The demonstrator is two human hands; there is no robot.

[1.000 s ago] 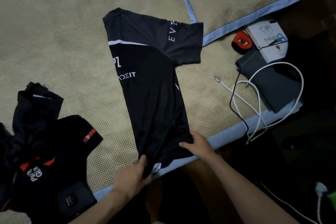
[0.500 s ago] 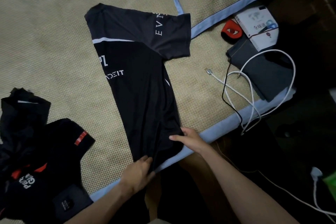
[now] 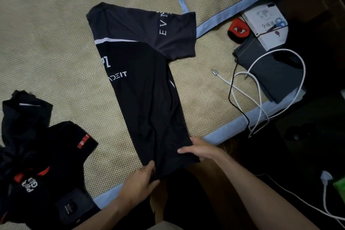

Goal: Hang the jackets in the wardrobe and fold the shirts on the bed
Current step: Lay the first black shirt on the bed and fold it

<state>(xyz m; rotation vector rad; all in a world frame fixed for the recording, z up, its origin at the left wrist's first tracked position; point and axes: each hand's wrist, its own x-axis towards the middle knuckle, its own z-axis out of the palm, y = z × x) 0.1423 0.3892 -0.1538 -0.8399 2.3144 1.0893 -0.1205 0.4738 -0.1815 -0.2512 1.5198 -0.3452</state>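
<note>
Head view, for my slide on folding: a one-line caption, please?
Both hands, left and right, grip the hem of a half-folded black jersey on the bed mat.

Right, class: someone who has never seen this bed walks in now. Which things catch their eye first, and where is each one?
First the dark shirt, folded lengthwise on the woven mat, one sleeve sticking out to the right. At its hem, near the bed's edge, the left hand and the right hand grip the fabric. Next come the looping white cable at the right edge and the crumpled dark clothes at lower left.
</note>
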